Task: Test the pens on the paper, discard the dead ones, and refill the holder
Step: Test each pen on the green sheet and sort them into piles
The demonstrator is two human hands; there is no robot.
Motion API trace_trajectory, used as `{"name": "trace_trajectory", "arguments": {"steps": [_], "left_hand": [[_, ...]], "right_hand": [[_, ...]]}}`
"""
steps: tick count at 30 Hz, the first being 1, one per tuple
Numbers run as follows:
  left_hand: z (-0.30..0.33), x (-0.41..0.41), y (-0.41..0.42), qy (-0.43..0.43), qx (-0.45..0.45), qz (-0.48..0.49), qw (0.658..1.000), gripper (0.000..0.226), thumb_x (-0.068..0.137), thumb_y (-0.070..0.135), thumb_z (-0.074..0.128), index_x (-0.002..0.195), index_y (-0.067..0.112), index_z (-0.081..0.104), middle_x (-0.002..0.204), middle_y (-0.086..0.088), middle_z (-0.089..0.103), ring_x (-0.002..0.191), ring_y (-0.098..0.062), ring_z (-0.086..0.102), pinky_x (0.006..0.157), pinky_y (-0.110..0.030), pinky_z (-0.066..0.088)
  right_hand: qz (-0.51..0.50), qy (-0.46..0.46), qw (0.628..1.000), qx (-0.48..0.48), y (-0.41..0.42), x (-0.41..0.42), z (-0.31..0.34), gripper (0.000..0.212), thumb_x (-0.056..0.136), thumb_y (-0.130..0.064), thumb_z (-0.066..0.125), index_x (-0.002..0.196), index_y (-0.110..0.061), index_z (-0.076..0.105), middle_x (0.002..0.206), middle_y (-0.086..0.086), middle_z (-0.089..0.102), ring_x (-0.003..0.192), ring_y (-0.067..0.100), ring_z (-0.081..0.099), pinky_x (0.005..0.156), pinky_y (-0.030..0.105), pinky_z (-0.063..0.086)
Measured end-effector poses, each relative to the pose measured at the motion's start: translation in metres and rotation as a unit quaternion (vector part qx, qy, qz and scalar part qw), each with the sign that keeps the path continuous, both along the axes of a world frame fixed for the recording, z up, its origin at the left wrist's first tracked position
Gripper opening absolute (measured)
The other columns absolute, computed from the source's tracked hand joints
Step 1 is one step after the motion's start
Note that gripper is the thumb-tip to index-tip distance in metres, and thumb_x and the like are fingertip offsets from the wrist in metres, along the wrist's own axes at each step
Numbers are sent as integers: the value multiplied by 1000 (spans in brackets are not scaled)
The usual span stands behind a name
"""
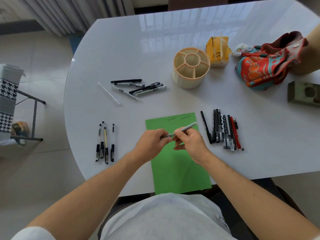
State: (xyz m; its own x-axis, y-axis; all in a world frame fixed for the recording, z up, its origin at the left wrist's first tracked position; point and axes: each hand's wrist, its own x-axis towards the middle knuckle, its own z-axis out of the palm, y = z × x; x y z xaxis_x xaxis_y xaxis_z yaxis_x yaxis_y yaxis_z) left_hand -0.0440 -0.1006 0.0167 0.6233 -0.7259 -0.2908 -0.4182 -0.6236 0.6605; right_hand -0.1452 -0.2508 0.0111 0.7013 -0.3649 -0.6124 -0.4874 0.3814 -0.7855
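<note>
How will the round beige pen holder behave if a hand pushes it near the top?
The pen holder looks wide and low, so it would probably slide on the glossy table rather than tip. Its compartments look empty, so it is likely light.

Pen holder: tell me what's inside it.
The pen holder shows bare compartments around a central well; no pens stand in it. The near wall hides the floors of the front compartments.
</note>
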Motion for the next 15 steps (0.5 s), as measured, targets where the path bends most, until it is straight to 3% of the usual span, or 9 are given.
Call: {"name": "trace_trajectory", "arguments": {"steps": [2, 3, 5, 7, 9, 12, 15], "left_hand": [[-3, 3, -1, -15, 20, -15, 1000, 32, 94, 45, 63, 115, 21, 68, 107, 5, 73, 94, -11, 66, 84, -32, 54], [-6, 3, 1, -26, 29, -22, 999, 39, 94, 46, 62, 124, 22, 63, 122, 5, 68, 111, -12, 62, 97, -34, 50], [-13, 3, 8, -50, 49, -36, 997, 48, 93, 43, 64, 135, 22, 54, 137, 4, 58, 129, -14, 50, 109, -36, 42], [-20, 3, 19, -78, 82, -67, 991, 50, 92, 36, 66, 137, 20, 53, 142, 0, 52, 135, -19, 43, 113, -38, 39], [-27, 2, 29, -103, 115, -100, 983, 49, 90, 31, 65, 137, 18, 55, 148, -4, 47, 141, -23, 36, 115, -41, 35], [-33, -1, 37, -123, 128, -123, 976, 48, 91, 30, 63, 137, 20, 55, 156, -5, 37, 148, -24, 26, 119, -45, 30], [-35, 0, 41, -137, 129, -118, 975, 46, 92, 30, 61, 137, 23, 55, 156, -2, 37, 149, -24, 23, 119, -45, 28]], "right_hand": [[6, 35, 999, -29, -17, 6, -3, 11, 102, -15, 58, 98, -6, 63, 92, 10, 69, 67, 15, 63, 60, 35, 62], [14, 60, 996, -65, -28, 9, -4, 11, 103, -16, 56, 99, -7, 62, 96, 11, 68, 69, 16, 64, 60, 33, 62], [64, 122, 973, -183, -52, 11, -7, 10, 103, -17, 54, 103, -9, 61, 100, 10, 66, 75, 19, 67, 62, 32, 61], [147, 171, 919, -322, -71, 9, -11, 11, 103, -19, 54, 107, -10, 58, 97, 6, 63, 78, 20, 66, 60, 30, 57], [203, 189, 865, -418, -82, 5, -17, 10, 101, -20, 55, 107, -12, 56, 91, 1, 60, 73, 14, 60, 53, 24, 43], [230, 197, 829, -469, -94, 1, -26, 15, 99, -22, 59, 113, -14, 59, 92, 1, 61, 75, 17, 57, 51, 20, 31], [238, 213, 799, -509, -104, -4, -29, 18, 97, -19, 60, 114, -14, 59, 99, 5, 63, 78, 21, 54, 56, 25, 34]]}}
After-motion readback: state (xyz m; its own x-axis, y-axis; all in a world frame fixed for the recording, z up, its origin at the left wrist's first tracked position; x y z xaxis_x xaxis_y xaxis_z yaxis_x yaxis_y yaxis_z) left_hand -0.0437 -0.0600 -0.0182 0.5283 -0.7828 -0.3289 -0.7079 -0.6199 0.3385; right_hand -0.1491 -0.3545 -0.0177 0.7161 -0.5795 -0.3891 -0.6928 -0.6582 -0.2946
